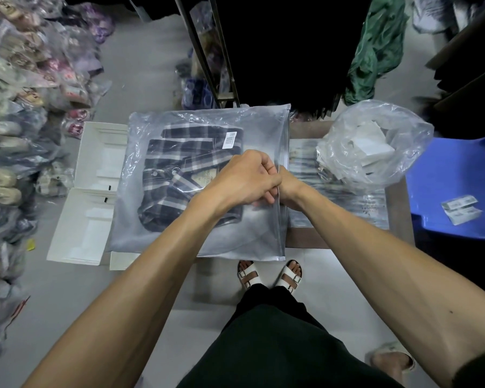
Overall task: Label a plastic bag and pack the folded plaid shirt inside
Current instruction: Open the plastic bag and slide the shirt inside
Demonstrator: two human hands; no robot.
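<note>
A frosted zip-top plastic bag (163, 233) lies flat on a low table, its zip edge at the right. Inside it sits the folded dark plaid shirt (185, 161). A white barcode label (230, 140) is stuck on the bag over the shirt's top right. My left hand (244, 177) is closed on the zip strip about midway along the right edge. My right hand (287, 186) is mostly hidden behind the left hand and the bag's edge, and also pinches that strip.
White open cardboard boxes (87, 197) lie left of the bag. A clear bag of white tags (373, 144) sits at the right on the table. A blue plastic stool (445, 175) holds label strips (461, 210). Bagged shoes (14, 113) pile at far left. A dark rack (207, 51) stands behind.
</note>
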